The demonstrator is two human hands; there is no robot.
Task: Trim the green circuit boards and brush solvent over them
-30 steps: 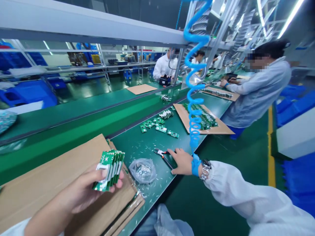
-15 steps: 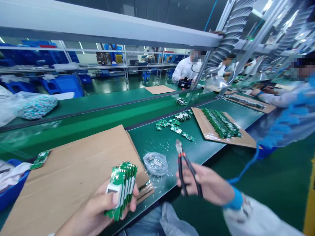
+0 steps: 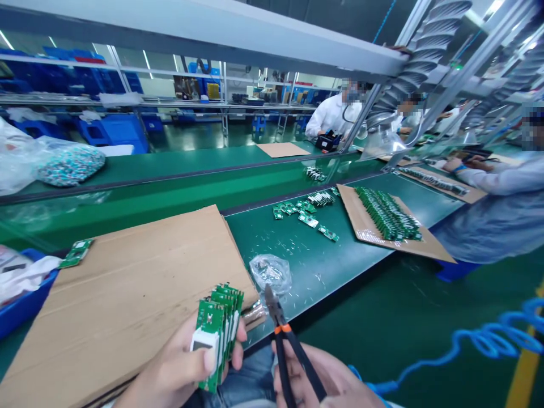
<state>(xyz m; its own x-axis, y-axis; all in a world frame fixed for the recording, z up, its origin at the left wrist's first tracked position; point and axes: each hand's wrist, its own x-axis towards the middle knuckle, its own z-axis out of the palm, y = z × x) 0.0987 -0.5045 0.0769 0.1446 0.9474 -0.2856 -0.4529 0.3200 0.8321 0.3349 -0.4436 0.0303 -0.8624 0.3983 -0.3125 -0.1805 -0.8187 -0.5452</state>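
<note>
1. Gripping a stack of green circuit boards, the left hand clenches its fingers around the boards, with the thumb pressed on the front board. The stack sits above the near corner of a cardboard sheet.
2. The right hand grasps black-handled diagonal cutters with an orange collar, fingers closed around the handles. The jaws stand closed and point upward.
3. The cutter tips rise just beside a clear plastic bag on the green workbench.
4. Loose circuit boards lie farther along the bench, near a second cardboard sheet bearing rows of boards.
</note>
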